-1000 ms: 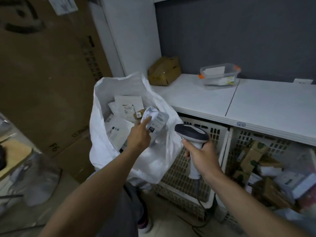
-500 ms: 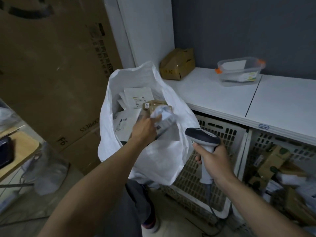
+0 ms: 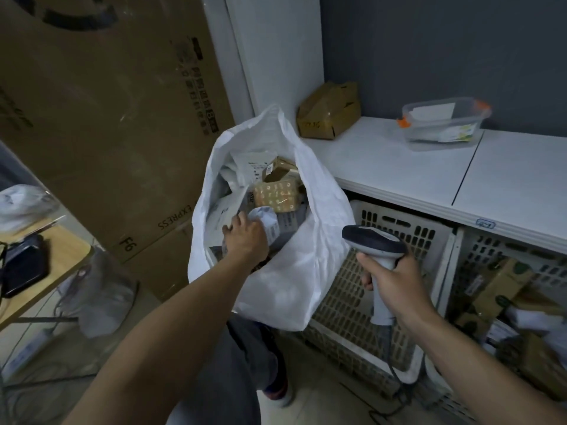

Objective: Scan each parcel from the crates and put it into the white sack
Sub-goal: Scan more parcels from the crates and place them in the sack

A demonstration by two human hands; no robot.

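Fingers curled round a soft white parcel (image 3: 267, 218), the left hand (image 3: 245, 239) is inside the mouth of the white sack (image 3: 276, 280) to release it, while the right hand (image 3: 395, 282) wraps its fingers round the barcode scanner (image 3: 372, 240), ready.

One white sack (image 3: 276, 280). Two crates: left crate (image 3: 346, 302), right crate (image 3: 491, 250). One scanner (image 3: 372, 240). One clear tub (image 3: 441, 124). One small cardboard box (image 3: 328, 111). Parcels (image 3: 276, 197) in sack: several, exact count unclear.

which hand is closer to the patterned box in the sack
Left. The left hand, gripping a white parcel, is in the white sack beside the patterned box; the right hand, holding the scanner, is outside it to the right.
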